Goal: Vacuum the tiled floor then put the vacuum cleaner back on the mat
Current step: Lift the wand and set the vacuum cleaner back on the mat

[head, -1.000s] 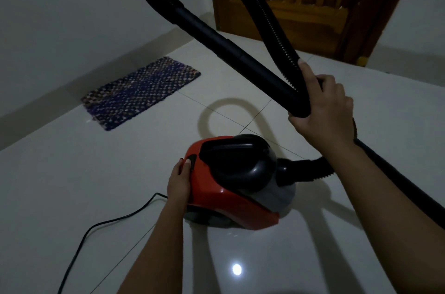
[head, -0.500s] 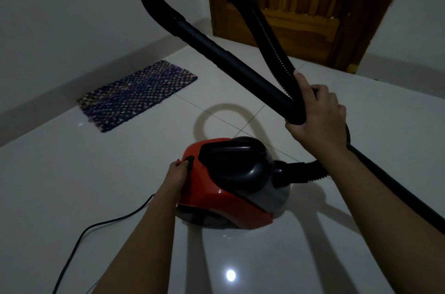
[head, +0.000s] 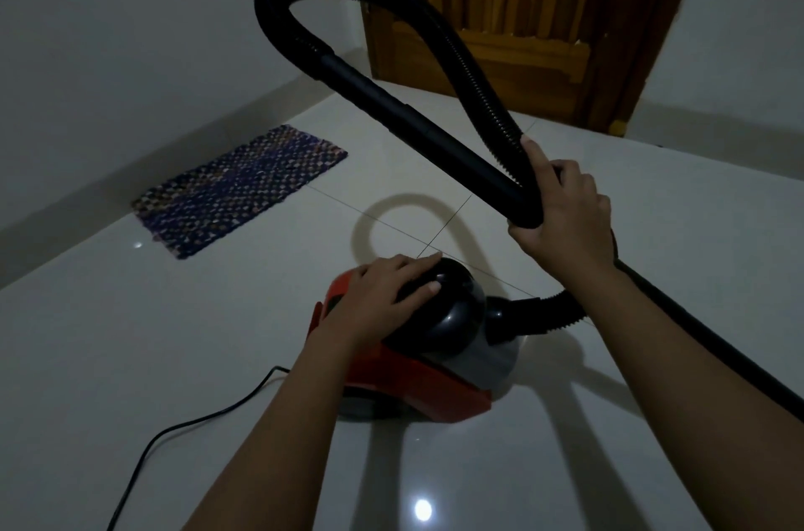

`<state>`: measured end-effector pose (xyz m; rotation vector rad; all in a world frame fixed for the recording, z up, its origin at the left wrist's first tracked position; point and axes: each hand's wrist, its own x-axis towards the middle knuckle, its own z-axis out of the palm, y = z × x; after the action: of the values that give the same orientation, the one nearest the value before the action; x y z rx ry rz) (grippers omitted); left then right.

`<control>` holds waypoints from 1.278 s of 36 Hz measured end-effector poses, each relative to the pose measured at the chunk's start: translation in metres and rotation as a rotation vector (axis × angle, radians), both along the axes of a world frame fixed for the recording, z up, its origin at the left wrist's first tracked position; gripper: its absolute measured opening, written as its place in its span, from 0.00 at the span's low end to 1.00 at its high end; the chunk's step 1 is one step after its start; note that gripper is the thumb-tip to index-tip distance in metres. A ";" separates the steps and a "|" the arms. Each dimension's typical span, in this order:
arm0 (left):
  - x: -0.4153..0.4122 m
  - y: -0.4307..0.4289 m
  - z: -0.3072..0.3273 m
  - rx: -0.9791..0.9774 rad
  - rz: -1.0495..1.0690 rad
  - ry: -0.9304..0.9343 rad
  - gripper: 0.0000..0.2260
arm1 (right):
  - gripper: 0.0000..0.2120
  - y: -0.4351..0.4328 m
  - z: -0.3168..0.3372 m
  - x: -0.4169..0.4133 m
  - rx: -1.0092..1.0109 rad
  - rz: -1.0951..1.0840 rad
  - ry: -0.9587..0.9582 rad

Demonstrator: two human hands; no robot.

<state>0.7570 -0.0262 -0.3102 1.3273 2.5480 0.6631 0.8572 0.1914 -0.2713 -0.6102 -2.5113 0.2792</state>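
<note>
Power cord (head: 191, 426): black, trailing across the tiled floor (head: 130, 356) from the lower left to the rear of the vacuum cleaner.
Vacuum cleaner (head: 435, 378): red and grey canister with black dome top, standing on the tiles, well apart from the mat.
Left hand (head: 387, 300): palm down on the canister's top, fingers spread flat over the black dome.
Right hand (head: 561, 217): fingers wrapped around the black hose (head: 474, 65) and rigid tube end together, holding the loop raised above the canister.
Mat (head: 235, 186): woven, blue-patterned, flat by the left wall.
Wooden door (head: 522, 8): closed, at the back.
</note>
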 end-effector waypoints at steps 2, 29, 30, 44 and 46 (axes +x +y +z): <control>0.000 -0.001 -0.002 -0.057 -0.023 0.063 0.22 | 0.45 0.001 -0.001 -0.001 0.001 0.001 0.003; -0.013 -0.030 0.068 -0.431 -0.222 -0.170 0.25 | 0.43 -0.015 0.075 -0.008 -0.228 0.045 -0.017; -0.013 -0.039 0.082 -0.424 -0.204 -0.197 0.25 | 0.43 -0.019 0.092 -0.013 -0.260 0.051 -0.006; -0.108 -0.113 0.397 -0.188 0.120 -0.444 0.23 | 0.41 -0.091 0.438 -0.192 -0.477 0.165 0.104; -0.134 -0.119 0.425 -0.162 0.158 -0.439 0.23 | 0.41 -0.101 0.468 -0.226 -0.482 0.201 0.122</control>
<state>0.6227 -0.1455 0.1147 0.8255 2.3010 0.6725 0.6311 0.0905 0.1965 -0.4981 -2.3933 0.9847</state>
